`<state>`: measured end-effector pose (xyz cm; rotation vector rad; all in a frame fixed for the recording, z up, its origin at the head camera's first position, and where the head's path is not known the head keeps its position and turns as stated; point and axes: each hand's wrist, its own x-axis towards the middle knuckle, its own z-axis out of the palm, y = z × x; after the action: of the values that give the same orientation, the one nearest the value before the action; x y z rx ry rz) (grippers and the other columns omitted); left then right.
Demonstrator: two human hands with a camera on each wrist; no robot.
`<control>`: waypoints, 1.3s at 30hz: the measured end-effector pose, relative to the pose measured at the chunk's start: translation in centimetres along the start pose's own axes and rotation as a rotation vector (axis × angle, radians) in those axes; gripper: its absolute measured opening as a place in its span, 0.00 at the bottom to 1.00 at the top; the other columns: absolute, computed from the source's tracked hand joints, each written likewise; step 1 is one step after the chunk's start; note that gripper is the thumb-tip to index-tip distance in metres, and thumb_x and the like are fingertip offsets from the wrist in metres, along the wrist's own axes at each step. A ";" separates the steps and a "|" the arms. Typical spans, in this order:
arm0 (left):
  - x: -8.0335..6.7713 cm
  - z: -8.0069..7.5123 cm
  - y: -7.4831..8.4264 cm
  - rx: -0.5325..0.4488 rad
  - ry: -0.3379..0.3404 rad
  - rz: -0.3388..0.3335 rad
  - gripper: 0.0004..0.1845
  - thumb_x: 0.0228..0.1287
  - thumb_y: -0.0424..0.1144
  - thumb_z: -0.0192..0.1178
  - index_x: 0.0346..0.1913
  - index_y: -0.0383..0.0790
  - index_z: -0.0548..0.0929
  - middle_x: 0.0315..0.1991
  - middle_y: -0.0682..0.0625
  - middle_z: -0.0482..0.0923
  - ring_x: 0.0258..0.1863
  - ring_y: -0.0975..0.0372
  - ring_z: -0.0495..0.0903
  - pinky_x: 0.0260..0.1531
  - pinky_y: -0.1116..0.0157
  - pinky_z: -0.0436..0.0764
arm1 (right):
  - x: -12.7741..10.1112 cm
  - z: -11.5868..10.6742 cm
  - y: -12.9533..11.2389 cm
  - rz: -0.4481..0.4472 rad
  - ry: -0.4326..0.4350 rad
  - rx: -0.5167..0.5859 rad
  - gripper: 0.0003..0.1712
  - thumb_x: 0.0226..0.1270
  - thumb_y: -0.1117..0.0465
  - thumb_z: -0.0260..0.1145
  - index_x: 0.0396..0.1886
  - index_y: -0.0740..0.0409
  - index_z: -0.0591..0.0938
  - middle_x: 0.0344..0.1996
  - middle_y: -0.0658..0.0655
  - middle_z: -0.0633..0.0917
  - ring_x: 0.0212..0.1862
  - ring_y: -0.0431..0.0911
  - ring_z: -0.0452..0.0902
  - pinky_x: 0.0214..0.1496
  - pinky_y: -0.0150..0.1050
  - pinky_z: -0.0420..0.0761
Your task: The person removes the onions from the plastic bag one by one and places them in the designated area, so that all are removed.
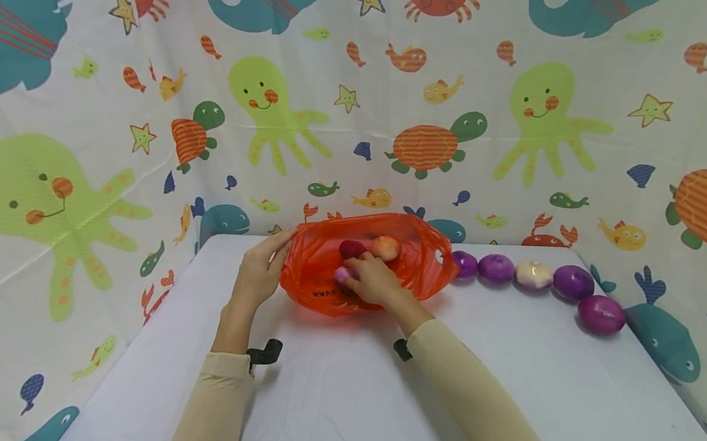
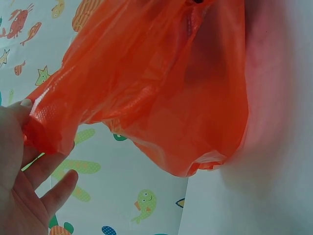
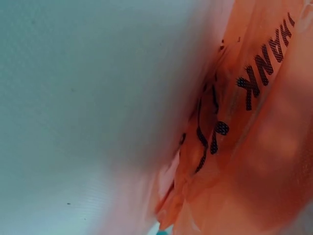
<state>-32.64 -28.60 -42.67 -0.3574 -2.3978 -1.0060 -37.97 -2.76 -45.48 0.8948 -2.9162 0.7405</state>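
Note:
An orange-red plastic bag (image 1: 313,295) with dark printed letters lies with its mouth open on the white table. My left hand (image 1: 260,268) pinches its left edge; in the left wrist view the thumb and fingers (image 2: 46,169) grip the film. Reaching inside, my right hand (image 1: 376,280) has its fingers curled on a pink-purple round thing (image 1: 341,274), which they partly cover. Beyond that hand, a dark red round piece (image 1: 352,249) and a yellow-orange, apple-like fruit (image 1: 385,248) lie in the bag. The right wrist view shows the bag's printed side (image 3: 244,127) close up.
Along the back right of the table (image 1: 335,398) runs a row of glossy, rounded pieces: several purple ones (image 1: 496,269) and a cream one (image 1: 533,275). A curtain (image 1: 365,107) printed with sea animals hangs behind and at the left.

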 end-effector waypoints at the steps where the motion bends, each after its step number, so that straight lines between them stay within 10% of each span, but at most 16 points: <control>1: 0.0 0.0 0.0 0.000 0.001 0.001 0.22 0.83 0.42 0.52 0.74 0.49 0.77 0.70 0.48 0.79 0.71 0.51 0.76 0.69 0.48 0.77 | 0.0 0.0 0.0 0.002 0.003 -0.008 0.30 0.76 0.42 0.64 0.70 0.50 0.79 0.54 0.57 0.81 0.57 0.51 0.73 0.62 0.49 0.82; 39: 0.0 0.0 -0.1 -0.002 -0.005 -0.006 0.22 0.82 0.43 0.53 0.74 0.50 0.76 0.70 0.49 0.79 0.72 0.51 0.76 0.68 0.49 0.78 | -0.5 0.1 -0.2 0.088 -0.067 0.189 0.31 0.71 0.46 0.71 0.67 0.51 0.73 0.49 0.53 0.83 0.54 0.50 0.78 0.65 0.49 0.82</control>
<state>-32.71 -28.67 -42.69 -0.3537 -2.4037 -1.0107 -37.43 -2.70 -45.52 0.8224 -3.0006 1.0267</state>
